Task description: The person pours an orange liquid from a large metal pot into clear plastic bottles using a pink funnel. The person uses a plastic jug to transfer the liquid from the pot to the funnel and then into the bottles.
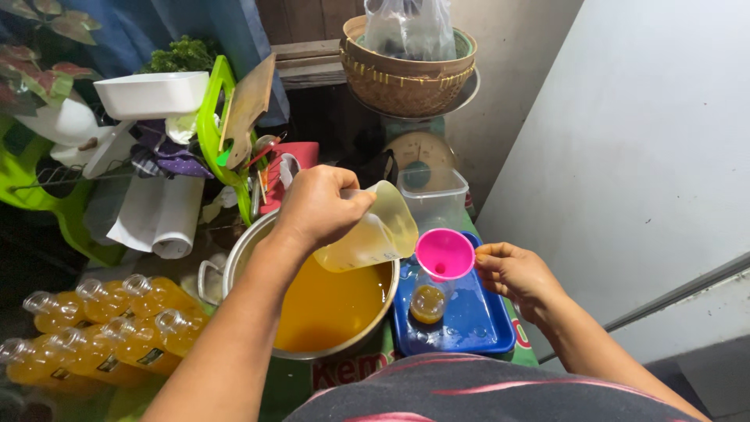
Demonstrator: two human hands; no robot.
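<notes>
left hand (316, 207) clenched round tilted measuring jug (375, 230), over pot (328, 309).
right hand (512, 270) fingertips pinching pink funnel (444, 254) on bottle (428, 301); best poured slowly, funnel steadied.

Both arms are bare from the hands up to the edge of the picture; no sleeve, watch or bracelet is visible on them. The left hand (316, 207) and the right hand (516, 273) wear no gloves, and no ring can be seen on the fingers. At the bottom of the view there is the front of a dark grey garment (484, 391) with thin pink-red stripes running across it.
</notes>
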